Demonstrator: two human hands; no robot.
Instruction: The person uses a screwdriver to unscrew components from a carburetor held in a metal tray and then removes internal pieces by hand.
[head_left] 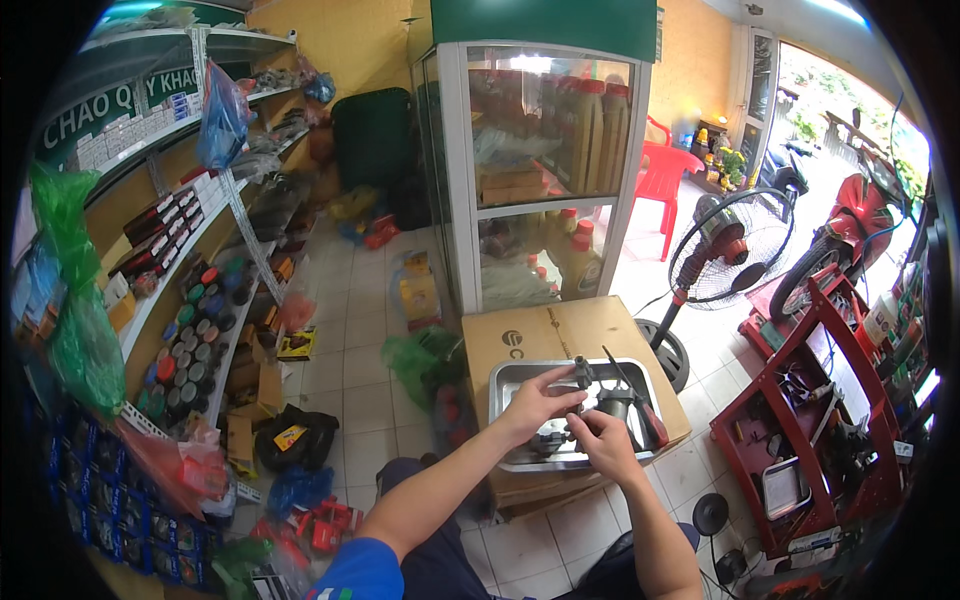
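Observation:
Over a shallow metal tray (pixel 497 396), my two hands work close together. The fingers of my left hand (pixel 535 405) are closed on a small dark metal part (pixel 583 373), whose upper end sticks out above the fingertips. Just to the right and nearer to me, my right hand (pixel 606 440) is pinched, its fingertips by the lower end of that part; what they grip is too small to name. In the tray lie a dark cylindrical part (pixel 613 403), a smaller dark part (pixel 548 441) and a tool with a red handle (pixel 653 426).
The tray stands on a cardboard box (pixel 560 325), before a glass cabinet (pixel 545 240). Stocked shelves (pixel 165 290) line the left side. To the right are a standing fan (pixel 730 240), a red tool rack (pixel 750 400) and a red motorbike (pixel 850 225). Bags lie on the tiled floor.

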